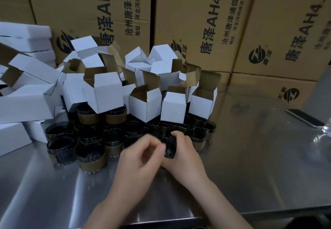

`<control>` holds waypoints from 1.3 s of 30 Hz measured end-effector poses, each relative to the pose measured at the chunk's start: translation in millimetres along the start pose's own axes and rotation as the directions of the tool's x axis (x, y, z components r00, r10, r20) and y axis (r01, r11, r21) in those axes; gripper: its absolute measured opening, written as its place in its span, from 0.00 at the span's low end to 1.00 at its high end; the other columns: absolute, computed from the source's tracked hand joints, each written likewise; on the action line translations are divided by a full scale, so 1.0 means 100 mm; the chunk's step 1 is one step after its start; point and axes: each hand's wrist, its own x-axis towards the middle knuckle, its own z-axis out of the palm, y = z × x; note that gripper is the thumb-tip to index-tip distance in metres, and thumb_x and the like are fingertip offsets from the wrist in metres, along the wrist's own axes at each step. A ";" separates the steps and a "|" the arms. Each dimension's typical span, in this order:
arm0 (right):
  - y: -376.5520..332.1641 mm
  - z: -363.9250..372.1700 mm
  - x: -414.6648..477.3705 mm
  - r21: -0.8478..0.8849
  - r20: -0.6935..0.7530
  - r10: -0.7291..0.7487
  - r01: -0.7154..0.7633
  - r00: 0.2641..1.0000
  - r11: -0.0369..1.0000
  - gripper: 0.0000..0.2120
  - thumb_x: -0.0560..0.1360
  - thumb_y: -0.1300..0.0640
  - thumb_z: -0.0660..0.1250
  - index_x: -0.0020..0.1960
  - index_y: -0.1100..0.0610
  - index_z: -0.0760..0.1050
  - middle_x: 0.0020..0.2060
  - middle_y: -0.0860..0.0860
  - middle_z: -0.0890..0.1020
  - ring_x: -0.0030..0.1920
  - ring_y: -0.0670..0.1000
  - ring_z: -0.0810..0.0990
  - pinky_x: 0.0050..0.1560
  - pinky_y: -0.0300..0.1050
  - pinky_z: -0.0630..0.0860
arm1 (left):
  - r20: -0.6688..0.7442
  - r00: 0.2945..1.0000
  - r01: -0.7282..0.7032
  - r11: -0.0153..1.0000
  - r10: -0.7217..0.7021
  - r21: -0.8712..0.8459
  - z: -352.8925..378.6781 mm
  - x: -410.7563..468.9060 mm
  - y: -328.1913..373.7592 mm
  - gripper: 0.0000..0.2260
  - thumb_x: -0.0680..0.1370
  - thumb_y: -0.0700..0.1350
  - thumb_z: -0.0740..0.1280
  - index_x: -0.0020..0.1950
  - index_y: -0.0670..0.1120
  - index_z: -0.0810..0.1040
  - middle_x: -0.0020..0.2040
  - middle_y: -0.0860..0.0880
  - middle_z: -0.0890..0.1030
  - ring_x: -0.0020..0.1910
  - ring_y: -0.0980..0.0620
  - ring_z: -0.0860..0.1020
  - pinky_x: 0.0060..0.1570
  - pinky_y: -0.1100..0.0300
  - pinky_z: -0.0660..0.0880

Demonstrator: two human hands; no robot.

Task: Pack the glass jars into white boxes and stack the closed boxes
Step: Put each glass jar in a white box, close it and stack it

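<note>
Right hand: mine, fingers curled round a dark glass jar, gripping it from the right side and from behind.
Left hand: fingers curled in, tips close against the left side of the held jar. Motion blur here; I cannot tell whether they pinch it or only touch.
Held jar: between my two hands, at the near edge of the jar cluster, mouth roughly upward.
Other jars: dark glass, many wrapped in a brown band, packed close together on the steel table, left of and behind my hands.
Open white boxes: flaps up, brown inside, standing on top of the back rows of jars, several tilted.
Closed white boxes: heaped at the far left, some lying flat, some leaning.
Brown cartons: printed, forming a wall behind everything.
Phone: flat on the table, far right, well apart from the jars.
</note>
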 end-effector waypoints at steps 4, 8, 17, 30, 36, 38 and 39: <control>0.09 -0.14 0.11 0.091 0.067 0.025 -0.031 0.997 0.995 0.37 0.61 0.39 0.74 0.67 0.48 0.68 0.58 0.43 0.71 0.60 0.45 0.74 0.55 0.41 0.73 | -0.093 0.994 -0.040 0.992 0.051 0.120 0.14 0.56 -0.13 0.05 0.78 0.46 0.65 0.42 0.52 0.76 0.39 0.56 0.77 0.41 0.57 0.76 0.39 0.66 0.72; 0.24 -0.45 0.22 0.516 0.178 0.079 -0.161 0.981 0.842 0.33 0.63 0.50 0.79 0.66 0.51 0.73 0.54 0.48 0.77 0.52 0.46 0.80 0.50 0.44 0.80 | -0.034 0.999 0.005 0.967 0.004 0.256 0.34 1.06 -0.27 0.12 0.80 0.45 0.64 0.62 0.51 0.73 0.61 0.55 0.74 0.59 0.60 0.71 0.58 0.61 0.71; 0.57 -0.85 0.46 0.839 0.089 -0.127 -0.005 0.988 0.543 0.21 0.68 0.58 0.70 0.60 0.62 0.78 0.51 0.58 0.83 0.49 0.54 0.82 0.48 0.47 0.78 | 0.040 0.992 0.108 0.964 -0.122 0.242 0.64 1.41 -0.53 0.27 0.80 0.44 0.65 0.77 0.48 0.59 0.73 0.50 0.67 0.72 0.51 0.65 0.71 0.47 0.66; -0.13 -0.84 0.76 0.661 -0.275 -0.297 0.405 0.914 0.632 0.39 0.70 0.33 0.67 0.67 0.63 0.73 0.55 0.54 0.81 0.60 0.53 0.78 0.60 0.44 0.75 | -0.250 0.910 -0.204 0.882 0.330 0.424 0.72 1.04 -0.51 0.10 0.71 0.38 0.74 0.50 0.46 0.78 0.43 0.53 0.78 0.50 0.52 0.70 0.52 0.50 0.68; -0.08 -0.75 0.86 0.582 -0.354 -0.322 0.476 0.878 0.659 0.38 0.73 0.36 0.60 0.69 0.66 0.68 0.54 0.46 0.80 0.57 0.41 0.78 0.56 0.31 0.72 | -0.201 0.908 -0.301 0.905 0.368 0.299 0.71 0.93 -0.55 0.11 0.76 0.47 0.65 0.55 0.45 0.79 0.50 0.51 0.80 0.53 0.51 0.74 0.56 0.51 0.70; -0.05 -0.74 0.87 0.580 -0.364 -0.313 0.477 0.877 0.661 0.40 0.73 0.33 0.59 0.69 0.65 0.68 0.53 0.42 0.80 0.57 0.40 0.78 0.56 0.31 0.71 | -0.242 0.902 -0.291 0.918 0.357 0.271 0.67 0.94 -0.55 0.12 0.77 0.46 0.62 0.56 0.44 0.79 0.54 0.49 0.79 0.56 0.52 0.73 0.57 0.57 0.70; -0.05 -0.74 0.86 0.575 -0.369 -0.309 0.477 0.876 0.665 0.41 0.73 0.31 0.59 0.69 0.65 0.67 0.53 0.42 0.79 0.58 0.40 0.77 0.57 0.31 0.71 | -0.269 0.906 -0.255 0.928 0.327 0.271 0.65 0.96 -0.56 0.12 0.77 0.46 0.61 0.56 0.44 0.79 0.58 0.48 0.77 0.58 0.52 0.71 0.60 0.62 0.67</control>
